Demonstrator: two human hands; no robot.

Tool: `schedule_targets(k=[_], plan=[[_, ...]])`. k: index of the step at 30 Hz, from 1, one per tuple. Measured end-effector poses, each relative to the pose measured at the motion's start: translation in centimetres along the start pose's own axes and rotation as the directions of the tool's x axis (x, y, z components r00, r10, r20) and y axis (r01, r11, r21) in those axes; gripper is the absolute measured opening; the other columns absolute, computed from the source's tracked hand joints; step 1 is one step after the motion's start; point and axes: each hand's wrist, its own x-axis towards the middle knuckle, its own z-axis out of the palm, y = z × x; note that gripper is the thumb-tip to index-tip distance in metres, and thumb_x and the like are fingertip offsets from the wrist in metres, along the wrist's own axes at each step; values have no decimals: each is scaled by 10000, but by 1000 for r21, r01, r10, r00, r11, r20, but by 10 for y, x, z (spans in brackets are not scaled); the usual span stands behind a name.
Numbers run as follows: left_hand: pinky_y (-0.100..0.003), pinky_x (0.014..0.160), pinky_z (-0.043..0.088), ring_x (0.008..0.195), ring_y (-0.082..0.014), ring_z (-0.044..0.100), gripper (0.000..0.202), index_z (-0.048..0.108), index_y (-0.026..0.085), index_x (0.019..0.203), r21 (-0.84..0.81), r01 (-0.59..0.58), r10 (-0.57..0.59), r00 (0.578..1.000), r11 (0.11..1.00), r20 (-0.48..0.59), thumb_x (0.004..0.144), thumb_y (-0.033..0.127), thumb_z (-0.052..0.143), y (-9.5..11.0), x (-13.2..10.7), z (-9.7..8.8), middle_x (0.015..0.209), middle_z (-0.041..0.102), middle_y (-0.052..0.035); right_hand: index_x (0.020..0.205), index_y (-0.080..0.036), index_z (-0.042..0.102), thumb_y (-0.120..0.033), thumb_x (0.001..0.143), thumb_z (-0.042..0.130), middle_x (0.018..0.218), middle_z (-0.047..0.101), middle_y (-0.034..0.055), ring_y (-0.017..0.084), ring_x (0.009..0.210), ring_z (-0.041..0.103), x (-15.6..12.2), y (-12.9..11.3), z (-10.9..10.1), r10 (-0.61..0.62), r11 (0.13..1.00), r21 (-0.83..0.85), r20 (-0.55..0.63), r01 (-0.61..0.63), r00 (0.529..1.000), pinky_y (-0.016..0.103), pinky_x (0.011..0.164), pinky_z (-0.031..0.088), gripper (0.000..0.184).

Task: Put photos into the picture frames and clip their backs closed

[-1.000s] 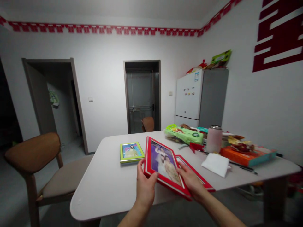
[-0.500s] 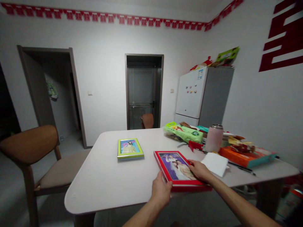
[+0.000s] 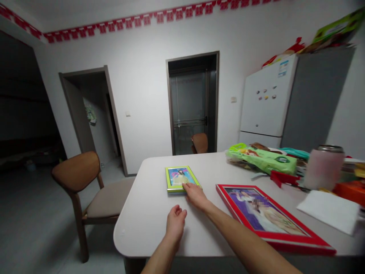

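A small green-framed photo (image 3: 179, 177) lies flat on the white table (image 3: 142, 220). My right hand (image 3: 195, 195) reaches across to it, fingers stretched flat, fingertips touching its near right corner. My left hand (image 3: 175, 222) hovers low over the table just in front of it, fingers loosely curled with nothing in them. A large red-framed photo (image 3: 268, 215) lies flat on the table to the right, free of both hands.
A green snack packet (image 3: 262, 159), a pink flask (image 3: 323, 167), a white napkin (image 3: 330, 211) and an orange box (image 3: 352, 190) crowd the table's right side. A wooden chair (image 3: 85, 190) stands at the left. A fridge (image 3: 270, 102) is behind, beside a doorway (image 3: 192, 102).
Both hands set the red frame down flat and let go of it. They moved left, and my right hand now touches the green frame. The view swung left.
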Motion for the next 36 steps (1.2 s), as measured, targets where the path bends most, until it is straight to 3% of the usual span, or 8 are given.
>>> schedule_targets(k=[7, 12, 17, 20, 22, 27, 33, 36], plan=[[-256, 650, 460, 752, -165, 605, 365, 533, 122, 890, -247, 5, -13, 1000, 969, -27, 635, 367, 627, 7, -1, 0, 814, 624, -79, 895, -145, 555, -135, 666, 447, 931, 535, 90, 197, 876, 451, -43, -22, -13, -113, 993, -29, 21, 113, 993, 316, 775, 350, 252], [-266, 747, 444, 869, -193, 581, 308, 558, 130, 911, -333, -189, 161, 981, 924, -110, 672, 323, 585, 25, -28, 9, 926, 630, -78, 915, -178, 555, -169, 633, 503, 989, 529, 88, 210, 949, 456, -93, -48, -37, -91, 936, 339, -32, 96, 995, 359, 858, 345, 287], [-293, 848, 408, 957, -211, 543, 339, 541, 146, 1032, -38, -429, 429, 903, 903, -8, 696, 195, 547, 52, -84, 12, 1023, 607, -80, 1134, -219, 433, -360, 700, 463, 1165, 494, 78, 213, 1073, 450, -111, -63, -74, 234, 408, 891, 109, -199, 966, 377, 890, 362, 457], [-334, 944, 343, 1087, -210, 453, 445, 464, 190, 1155, 229, -636, 583, 769, 737, 263, 714, 132, 470, 52, -111, 14, 1175, 512, -63, 1155, -219, 414, -446, 732, 411, 1066, 573, 73, 204, 950, 548, -120, -61, -95, 312, 29, 967, 232, -254, 921, 335, 768, 446, 480], [-365, 982, 298, 1146, -226, 386, 512, 439, 184, 1182, 341, -738, 587, 672, 582, 452, 679, 94, 465, 43, -120, 15, 1234, 447, -65, 1085, -188, 486, -437, 716, 444, 950, 629, 75, 200, 850, 592, -128, -54, -102, 270, -63, 949, 314, -309, 910, 316, 721, 462, 448], [-391, 940, 348, 1140, -262, 375, 453, 475, 135, 1154, 536, -779, 410, 627, 325, 663, 709, 70, 420, 8, -124, 20, 1207, 436, -138, 913, -121, 579, -253, 630, 523, 792, 672, 78, 195, 704, 620, -143, -23, -87, 211, 108, 872, 450, -478, 868, 301, 669, 466, 317], [-367, 915, 385, 1103, -261, 425, 420, 524, 162, 1102, 588, -761, 342, 648, 275, 680, 702, 55, 454, -8, -120, 21, 1164, 489, -124, 878, -113, 590, -158, 579, 474, 778, 671, 78, 189, 698, 608, -139, 4, -54, 310, 699, 603, 229, -385, 922, 255, 631, 446, 323], [-392, 924, 371, 1095, -273, 437, 461, 519, 159, 1100, 607, -745, 310, 667, 276, 677, 644, 92, 537, -2, -118, 10, 1165, 498, -129, 883, -126, 600, -159, 580, 460, 789, 666, 84, 181, 691, 602, -138, 10, -47, 313, 851, 394, 153, -348, 937, 241, 627, 431, 335]])
